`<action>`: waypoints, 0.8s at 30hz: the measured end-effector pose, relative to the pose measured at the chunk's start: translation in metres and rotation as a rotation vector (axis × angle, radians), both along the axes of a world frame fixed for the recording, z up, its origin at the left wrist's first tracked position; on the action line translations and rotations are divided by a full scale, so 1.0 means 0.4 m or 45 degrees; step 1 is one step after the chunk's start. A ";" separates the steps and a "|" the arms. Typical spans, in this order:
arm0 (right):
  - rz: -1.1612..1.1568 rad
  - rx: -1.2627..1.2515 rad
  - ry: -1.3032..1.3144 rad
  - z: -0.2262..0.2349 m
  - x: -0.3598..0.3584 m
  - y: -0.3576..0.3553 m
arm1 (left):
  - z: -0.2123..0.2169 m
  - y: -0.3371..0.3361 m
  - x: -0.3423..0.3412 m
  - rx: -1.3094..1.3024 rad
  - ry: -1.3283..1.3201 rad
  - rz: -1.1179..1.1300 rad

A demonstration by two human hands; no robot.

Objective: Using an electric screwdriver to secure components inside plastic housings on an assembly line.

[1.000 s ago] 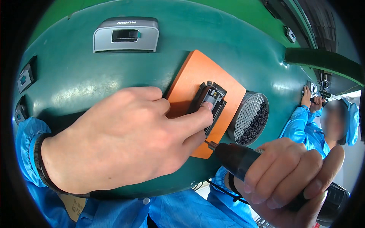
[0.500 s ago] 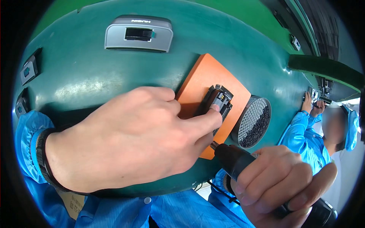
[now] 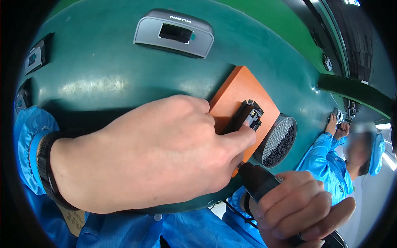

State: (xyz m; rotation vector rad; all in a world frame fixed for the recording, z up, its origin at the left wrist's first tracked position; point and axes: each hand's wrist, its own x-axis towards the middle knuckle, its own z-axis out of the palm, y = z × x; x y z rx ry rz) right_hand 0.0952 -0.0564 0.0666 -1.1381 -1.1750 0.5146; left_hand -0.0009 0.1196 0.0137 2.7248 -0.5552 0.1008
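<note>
My left hand (image 3: 165, 153) is closed over a small black plastic part (image 3: 244, 118) with exposed inner pieces. One fingertip presses on its top, and the hand hides its near end. The part lies tilted on an orange block (image 3: 240, 82). My right hand (image 3: 295, 206) wraps round a black electric screwdriver (image 3: 258, 182), whose tip points toward the near end of the part, close beneath my left fingers. Whether the tip touches a screw is hidden. Right of the block, touching or nearly so, a round dish (image 3: 279, 144) holds many small dark screws over a dimpled base.
A grey device housing (image 3: 175, 35) with a dark window stands on the green table (image 3: 103, 62) farther back. Two similar housings (image 3: 36, 58) sit at the far left. A green curved bar (image 3: 355, 89) rises at right. Beyond it a co-worker in blue (image 3: 326, 153) handles small parts.
The view has turned slightly, so the housing and block appear farther right. Both hands keep their grips, and the screwdriver tip stays low beside the left fingers.
</note>
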 end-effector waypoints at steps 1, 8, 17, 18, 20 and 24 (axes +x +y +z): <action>-0.006 0.009 0.002 -0.004 -0.002 0.002 | 0.000 -0.001 0.000 0.004 -0.020 0.009; -0.404 -0.344 -0.241 0.016 -0.024 -0.039 | 0.005 0.002 -0.003 0.005 0.029 0.021; -0.552 0.323 0.144 0.049 0.144 -0.131 | 0.017 -0.009 0.039 0.059 0.135 -0.014; -0.676 0.188 0.111 0.041 0.157 -0.134 | 0.023 -0.009 0.040 0.067 0.180 -0.018; -0.595 0.164 0.213 0.005 0.176 -0.134 | 0.025 -0.015 0.051 0.050 0.177 -0.030; -0.546 0.126 0.215 -0.019 0.168 -0.137 | 0.024 -0.014 0.059 0.018 0.194 -0.066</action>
